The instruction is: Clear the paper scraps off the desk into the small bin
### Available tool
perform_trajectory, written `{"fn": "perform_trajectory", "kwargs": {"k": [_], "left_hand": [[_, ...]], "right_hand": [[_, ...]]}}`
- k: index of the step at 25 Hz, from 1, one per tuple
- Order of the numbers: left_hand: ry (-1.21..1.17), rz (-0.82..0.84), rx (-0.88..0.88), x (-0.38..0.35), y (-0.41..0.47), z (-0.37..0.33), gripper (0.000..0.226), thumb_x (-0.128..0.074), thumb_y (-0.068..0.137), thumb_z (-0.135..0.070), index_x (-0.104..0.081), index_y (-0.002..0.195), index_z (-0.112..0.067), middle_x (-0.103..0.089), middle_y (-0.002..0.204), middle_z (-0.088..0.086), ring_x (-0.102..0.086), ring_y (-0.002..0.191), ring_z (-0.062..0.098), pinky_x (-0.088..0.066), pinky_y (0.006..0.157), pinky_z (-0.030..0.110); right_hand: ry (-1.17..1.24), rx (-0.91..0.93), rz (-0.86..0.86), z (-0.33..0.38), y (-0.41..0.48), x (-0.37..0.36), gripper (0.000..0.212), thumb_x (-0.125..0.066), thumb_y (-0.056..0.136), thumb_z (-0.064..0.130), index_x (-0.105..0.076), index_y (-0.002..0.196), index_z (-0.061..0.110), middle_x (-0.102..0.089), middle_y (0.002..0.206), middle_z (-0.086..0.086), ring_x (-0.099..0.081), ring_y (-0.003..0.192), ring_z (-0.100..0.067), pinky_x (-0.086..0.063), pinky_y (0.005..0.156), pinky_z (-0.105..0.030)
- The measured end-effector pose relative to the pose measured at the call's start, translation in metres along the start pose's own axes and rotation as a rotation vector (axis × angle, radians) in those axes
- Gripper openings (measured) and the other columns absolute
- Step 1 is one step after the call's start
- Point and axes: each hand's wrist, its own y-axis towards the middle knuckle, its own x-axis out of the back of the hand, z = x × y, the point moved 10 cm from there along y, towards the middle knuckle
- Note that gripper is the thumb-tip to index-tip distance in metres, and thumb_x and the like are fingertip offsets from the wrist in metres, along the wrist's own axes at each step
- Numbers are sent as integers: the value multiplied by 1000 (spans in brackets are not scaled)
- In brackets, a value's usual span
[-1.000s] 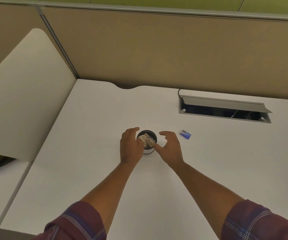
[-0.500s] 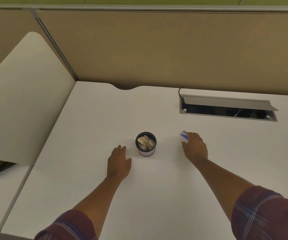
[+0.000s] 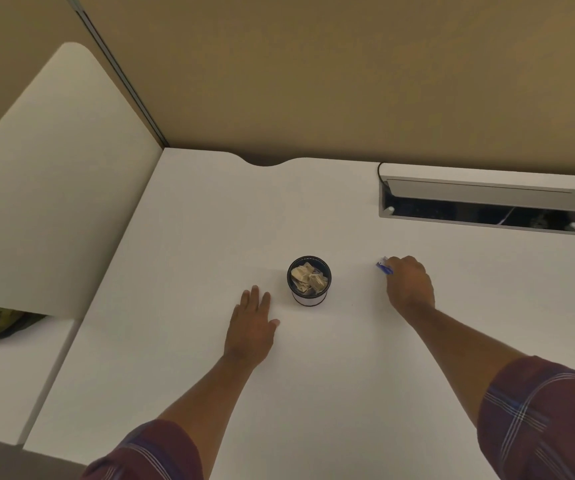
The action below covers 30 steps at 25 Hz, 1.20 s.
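Right hand on a blue scrap, small bin full of crumpled paper.

Head view: the small bin [image 3: 309,280] stands upright mid-table [image 3: 189,237], holding tan paper scraps [image 3: 308,278]. The left hand [image 3: 252,327] lies flat and released on the table just left of the bin, touching nothing else. The right hand [image 3: 409,285], right of the bin, curls its fingers over a blue-and-white scrap [image 3: 383,266] lying on the table; whether it is gripped cannot be told.

Single head view: looks forward and steeply down from above the near edge of desk [image 3: 182,237], close.
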Motion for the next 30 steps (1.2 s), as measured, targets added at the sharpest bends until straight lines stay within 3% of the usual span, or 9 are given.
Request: {"fn": "perform_trajectory", "kwargs": {"k": [3,7,12,16,19,21,26,30], "left_hand": [[24,8,-6,-9,-2,0,65,-33,108,-39,-8,162,-15,4,172,13,3,159,31,-9,130,46],[-9,0,-4,-11,-2,0,64,-33,108,-38,-7,162,-15,5,172,12,5,159,31,-6,130,46],[-10,8,0,-11,-2,-1,63,-32,108,-37,-7,162,-16,6,172,11,6,159,31,-5,130,46],[-15,20,13,-11,-2,0,64,-33,108,-37,-7,162,-16,6,172,12,6,159,31,-5,130,47],[-28,24,18,-11,-1,0,64,-35,108,-37,-7,162,-16,6,172,11,6,159,30,-5,130,46],[-45,24,15,-11,-1,1,65,-36,108,-37,-8,162,-16,6,172,11,7,159,30,-5,130,46],[-80,10,20,-11,-2,1,65,-38,107,-35,-9,162,-16,6,172,10,7,159,29,-5,130,47],[-87,18,20,-7,-2,2,66,-39,107,-35,-8,162,-17,7,172,9,7,159,28,-5,130,46]], "right_hand": [[31,-22,10,1,-8,-4,36,-50,92,8,-61,124,19,-60,108,-10,-59,97,-30,-43,72,-31],[308,-37,-64,14,-23,8,31,-63,89,20,-60,120,18,-65,109,-5,-61,96,-23,-44,76,-29],[490,130,-151,70,-41,40,32,-73,87,27,-66,116,18,-67,107,3,-61,81,-10,-50,73,-22],[450,304,-98,122,-56,51,31,-70,87,32,-67,117,25,-65,106,12,-57,77,-2,-41,68,-8],[319,421,-70,153,-65,53,30,-67,88,31,-68,116,22,-69,109,4,-60,89,-12,-52,81,-29],[166,470,-25,168,-68,47,31,-62,88,33,-68,116,21,-70,109,-1,-62,96,-21,-51,86,-40],[-90,491,46,179,-71,29,27,-51,93,33,-68,111,21,-64,112,-1,-57,99,-23,-47,85,-38],[17,456,54,176,-68,31,27,-55,93,32,-68,111,16,-61,115,-2,-57,102,-23,-49,86,-39]]}}
